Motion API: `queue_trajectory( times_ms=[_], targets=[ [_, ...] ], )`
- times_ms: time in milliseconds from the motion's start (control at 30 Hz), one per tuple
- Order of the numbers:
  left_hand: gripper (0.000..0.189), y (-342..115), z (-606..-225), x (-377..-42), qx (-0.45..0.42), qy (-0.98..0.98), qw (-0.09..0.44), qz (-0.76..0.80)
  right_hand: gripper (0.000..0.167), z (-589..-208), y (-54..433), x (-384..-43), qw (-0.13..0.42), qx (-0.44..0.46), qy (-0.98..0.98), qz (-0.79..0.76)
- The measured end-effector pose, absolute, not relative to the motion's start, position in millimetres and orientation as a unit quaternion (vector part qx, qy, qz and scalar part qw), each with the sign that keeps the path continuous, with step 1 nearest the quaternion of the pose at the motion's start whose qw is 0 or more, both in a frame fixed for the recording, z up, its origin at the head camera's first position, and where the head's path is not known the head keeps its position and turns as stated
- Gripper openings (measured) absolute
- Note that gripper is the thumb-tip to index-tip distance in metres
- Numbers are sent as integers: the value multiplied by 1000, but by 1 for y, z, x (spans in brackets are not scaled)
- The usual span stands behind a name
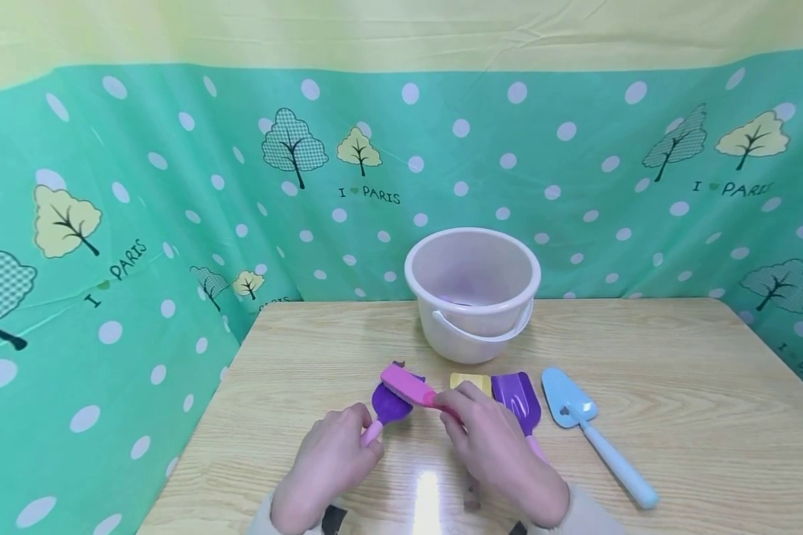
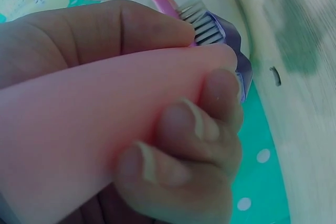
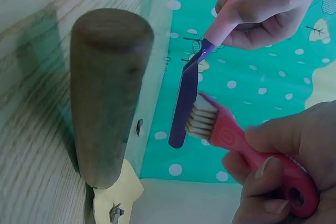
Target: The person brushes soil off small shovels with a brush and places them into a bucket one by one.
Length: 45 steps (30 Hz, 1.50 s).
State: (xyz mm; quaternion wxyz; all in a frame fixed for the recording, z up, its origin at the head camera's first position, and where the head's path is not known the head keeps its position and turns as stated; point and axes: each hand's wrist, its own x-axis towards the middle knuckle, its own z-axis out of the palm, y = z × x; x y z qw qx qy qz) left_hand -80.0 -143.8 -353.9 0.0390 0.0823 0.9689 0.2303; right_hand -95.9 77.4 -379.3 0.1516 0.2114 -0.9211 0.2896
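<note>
My left hand (image 1: 334, 449) grips the pink handle (image 2: 105, 98) of a small toy garden tool with a purple head (image 1: 389, 405). The head has a pronged or scalloped far edge and is held up above the table. In my right hand (image 1: 498, 442) is a pink brush (image 1: 408, 384), pinched by its handle between thumb and fingers. Its pale bristles (image 3: 202, 119) meet the face of the purple head. Below my right hand lies a tool with a yellow blade (image 1: 471, 383) and a wooden handle (image 3: 110, 98); the hand hides its middle.
A white bucket (image 1: 468, 349) with its handle down stands at the table's back, something purple inside. Right of my right hand lie a purple shovel (image 1: 518, 397) with a pink handle and a light blue trowel (image 1: 569, 397). A patterned green cloth (image 1: 462, 171) hangs behind.
</note>
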Motion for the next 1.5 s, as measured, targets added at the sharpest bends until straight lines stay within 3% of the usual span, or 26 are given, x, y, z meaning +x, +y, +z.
queue_trajectory(
  times_ms=[700, 1167, 1500],
  targets=[
    [14, -141, -355, -78, 98, 968, 36, 228, 22, -382, 84, -103, 165, 189, -927, 280],
    [17, -142, -354, -79, 92, 968, 39, 229, 23, -372, 91, -99, 252, 220, -893, 300],
    [17, -141, -354, -80, 85, 969, 48, 228, 18, -365, 82, -83, 167, 261, -907, 285]
  ],
)
